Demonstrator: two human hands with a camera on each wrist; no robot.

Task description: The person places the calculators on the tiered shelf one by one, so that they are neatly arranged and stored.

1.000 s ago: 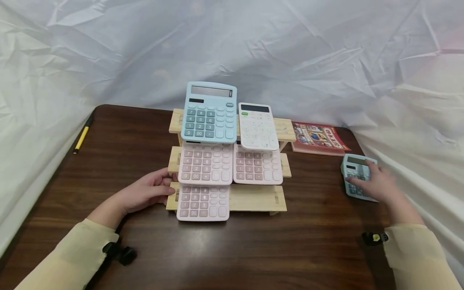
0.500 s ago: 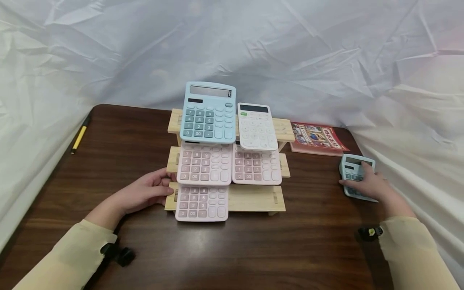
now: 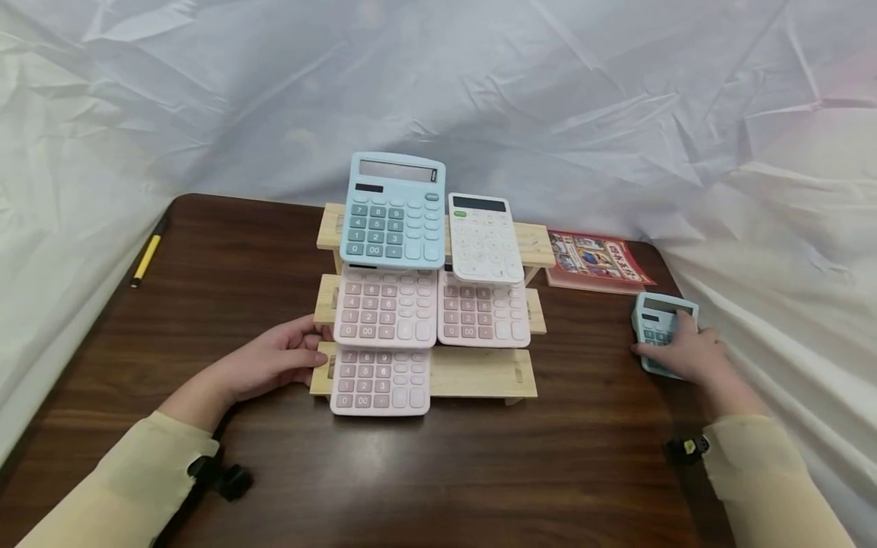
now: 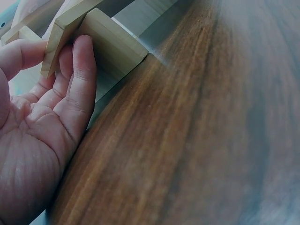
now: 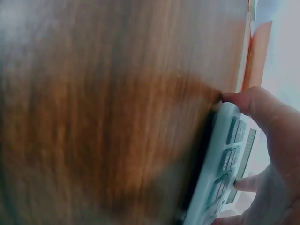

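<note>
A three-tier wooden rack (image 3: 481, 374) stands mid-table with several calculators on it. On its top tier are a light-blue calculator (image 3: 393, 209) and a narrower white calculator (image 3: 483, 240). Two pink calculators, left (image 3: 387, 306) and right (image 3: 483, 312), lie side by side on the middle tier; another pink calculator (image 3: 381, 383) sits bottom left. My left hand (image 3: 274, 361) pinches the left end of the rack's lowest board, thumb in front and fingers behind. At far right my right hand (image 3: 690, 356) grips a second blue calculator (image 5: 229, 157), thumb along its edge, palm covering part of the keys.
Behind the right hand lies a red-covered book (image 3: 599, 260). A yellow-and-black marker (image 3: 145, 260) rests near the table's left edge. White sheeting (image 3: 411, 84) hangs along the back and sides of the brown table (image 3: 548, 464).
My right hand has settled over the blue calculator at the far right, and both have shifted slightly left. My left hand keeps its hold on the rack.
</note>
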